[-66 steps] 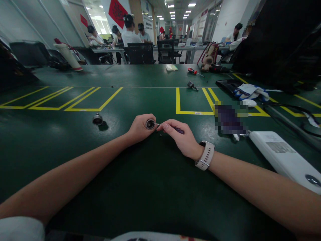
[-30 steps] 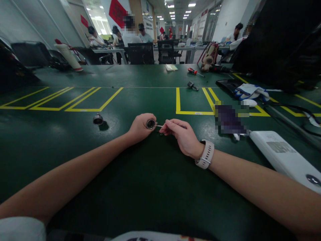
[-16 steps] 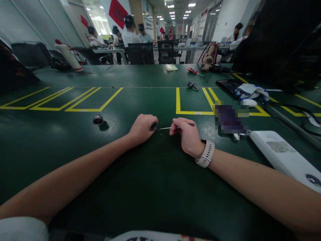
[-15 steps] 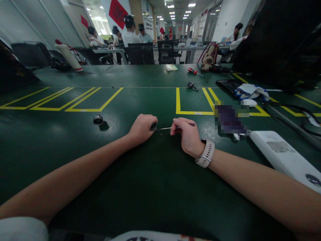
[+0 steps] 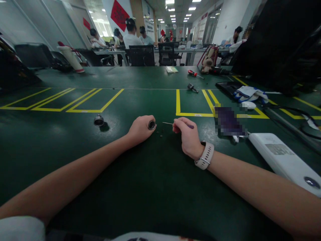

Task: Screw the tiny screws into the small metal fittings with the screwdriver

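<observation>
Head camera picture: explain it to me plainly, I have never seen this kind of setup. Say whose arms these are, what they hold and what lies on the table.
The one picture comes from a camera worn on a person's head, looking forward and down, so both arms belong to that person. The left hand grips a small round metal part. The right hand, with a watch on its wrist, pinches a thin purple-handled screwdriver whose tip points at the part without touching it. Tiny screws lie between the hands on the green table. Another metal part sits to the left, a white device to the right. Other people work at tables behind.
</observation>
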`<action>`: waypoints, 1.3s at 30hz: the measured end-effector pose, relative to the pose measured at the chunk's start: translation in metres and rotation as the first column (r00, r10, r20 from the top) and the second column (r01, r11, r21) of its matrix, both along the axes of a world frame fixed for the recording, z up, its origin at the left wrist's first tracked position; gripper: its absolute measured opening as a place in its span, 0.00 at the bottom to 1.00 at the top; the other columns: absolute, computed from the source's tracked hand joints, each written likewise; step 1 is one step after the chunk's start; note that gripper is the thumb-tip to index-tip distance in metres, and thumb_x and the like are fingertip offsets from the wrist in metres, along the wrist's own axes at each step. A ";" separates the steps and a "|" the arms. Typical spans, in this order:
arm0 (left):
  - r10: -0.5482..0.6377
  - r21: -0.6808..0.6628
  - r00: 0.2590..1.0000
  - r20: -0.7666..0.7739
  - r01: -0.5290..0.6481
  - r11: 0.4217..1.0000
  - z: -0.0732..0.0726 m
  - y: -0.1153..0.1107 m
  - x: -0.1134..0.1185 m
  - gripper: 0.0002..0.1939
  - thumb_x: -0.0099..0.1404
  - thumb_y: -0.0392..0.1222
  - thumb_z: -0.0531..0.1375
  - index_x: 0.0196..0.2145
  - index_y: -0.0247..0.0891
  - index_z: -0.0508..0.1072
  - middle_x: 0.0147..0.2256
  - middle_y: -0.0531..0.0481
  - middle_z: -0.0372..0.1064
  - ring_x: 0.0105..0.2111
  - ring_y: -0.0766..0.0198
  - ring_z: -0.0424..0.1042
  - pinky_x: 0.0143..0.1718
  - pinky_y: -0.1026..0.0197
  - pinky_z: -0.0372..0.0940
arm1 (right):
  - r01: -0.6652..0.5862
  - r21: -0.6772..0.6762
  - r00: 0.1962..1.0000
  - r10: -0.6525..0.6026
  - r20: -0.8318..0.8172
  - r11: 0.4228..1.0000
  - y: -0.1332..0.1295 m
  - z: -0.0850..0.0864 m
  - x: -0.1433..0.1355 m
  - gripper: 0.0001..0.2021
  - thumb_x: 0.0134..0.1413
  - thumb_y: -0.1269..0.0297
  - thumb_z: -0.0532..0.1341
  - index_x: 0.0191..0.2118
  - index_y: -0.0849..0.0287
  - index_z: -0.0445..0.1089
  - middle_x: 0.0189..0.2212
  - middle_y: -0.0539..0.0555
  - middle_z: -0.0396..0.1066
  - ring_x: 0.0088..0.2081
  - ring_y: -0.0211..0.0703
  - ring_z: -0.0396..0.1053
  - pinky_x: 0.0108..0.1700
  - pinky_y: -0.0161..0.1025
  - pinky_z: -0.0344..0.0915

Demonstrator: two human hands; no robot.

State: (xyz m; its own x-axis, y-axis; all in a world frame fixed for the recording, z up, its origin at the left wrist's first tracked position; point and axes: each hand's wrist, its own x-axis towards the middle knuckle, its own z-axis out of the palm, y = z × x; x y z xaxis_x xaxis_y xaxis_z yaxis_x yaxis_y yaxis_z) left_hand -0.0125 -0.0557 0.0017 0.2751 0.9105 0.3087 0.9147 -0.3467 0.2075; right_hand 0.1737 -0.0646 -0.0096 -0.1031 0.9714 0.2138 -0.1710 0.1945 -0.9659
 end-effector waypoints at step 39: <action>-0.226 -0.103 0.940 -0.255 0.206 0.973 0.006 -0.086 -0.082 0.14 0.68 0.42 0.47 0.35 0.37 0.71 0.35 0.47 0.68 0.35 0.62 0.66 0.38 0.59 0.61 | 0.000 -0.055 0.988 0.008 0.151 0.998 0.002 -0.003 -0.010 0.06 0.48 0.64 0.59 0.33 0.58 0.69 0.33 0.52 0.69 0.37 0.43 0.66 0.42 0.43 0.61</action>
